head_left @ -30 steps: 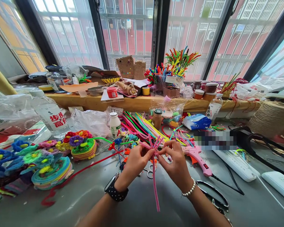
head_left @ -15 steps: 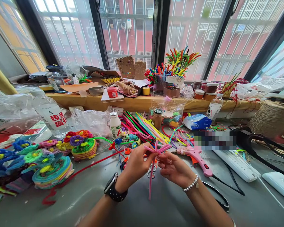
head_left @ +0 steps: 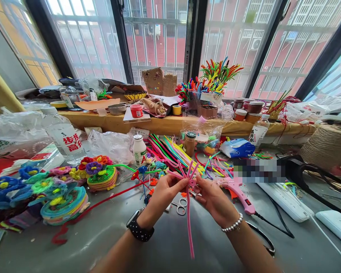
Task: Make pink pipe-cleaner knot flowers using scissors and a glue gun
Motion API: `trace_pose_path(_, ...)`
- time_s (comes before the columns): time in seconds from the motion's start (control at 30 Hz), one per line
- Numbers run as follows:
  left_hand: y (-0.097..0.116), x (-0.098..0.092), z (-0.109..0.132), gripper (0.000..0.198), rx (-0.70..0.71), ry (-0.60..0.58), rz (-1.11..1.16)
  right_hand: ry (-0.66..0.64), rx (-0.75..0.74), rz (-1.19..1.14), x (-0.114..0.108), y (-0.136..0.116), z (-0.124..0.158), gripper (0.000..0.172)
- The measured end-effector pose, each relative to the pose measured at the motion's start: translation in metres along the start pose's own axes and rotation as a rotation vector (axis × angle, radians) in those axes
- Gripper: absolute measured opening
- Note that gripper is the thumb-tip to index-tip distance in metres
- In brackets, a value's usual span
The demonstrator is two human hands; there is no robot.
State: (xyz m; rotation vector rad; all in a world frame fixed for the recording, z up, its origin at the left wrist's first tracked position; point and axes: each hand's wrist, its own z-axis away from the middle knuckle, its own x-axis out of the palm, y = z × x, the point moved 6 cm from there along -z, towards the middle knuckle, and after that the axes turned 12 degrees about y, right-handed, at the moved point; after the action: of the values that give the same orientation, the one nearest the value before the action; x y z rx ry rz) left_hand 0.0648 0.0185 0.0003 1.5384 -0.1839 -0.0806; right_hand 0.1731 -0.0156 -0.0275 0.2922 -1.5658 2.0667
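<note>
My left hand [head_left: 165,193] and my right hand [head_left: 213,199] pinch a bundle of pink pipe cleaners [head_left: 189,212] between them over the grey table [head_left: 102,235]. The short upper ends fan out above my fingers and one long tail hangs down towards me. A black watch sits on my left wrist and a pearl bracelet on my right. Small scissors [head_left: 179,205] lie on the table just under my hands. A pink glue gun [head_left: 238,191] lies right of my right hand.
Finished pipe-cleaner flowers and coiled mats [head_left: 62,203] crowd the left. A heap of loose coloured pipe cleaners [head_left: 170,149], a small white bottle [head_left: 139,150] and a brown jar [head_left: 189,143] lie behind my hands. A white power strip [head_left: 287,203] and black cables are at right.
My hands twisted the pink bundle: the right hand dropped low, then came back up beside the left. The long tail swung and now hangs straight down again.
</note>
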Motion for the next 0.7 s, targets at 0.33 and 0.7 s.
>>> trace_pose_path(0.33, -0.004, 0.001, 0.003, 0.017, -0.073, -0.018, 0.131, -0.089, -0.127, 0.038, 0.005, -0.002, -0.001, 0.013)
trace_pose_path(0.7, -0.007, 0.000, 0.001, 0.018, -0.121, -0.119, 0.143, -0.037, -0.405, 0.161, 0.006, -0.012, 0.002, 0.016)
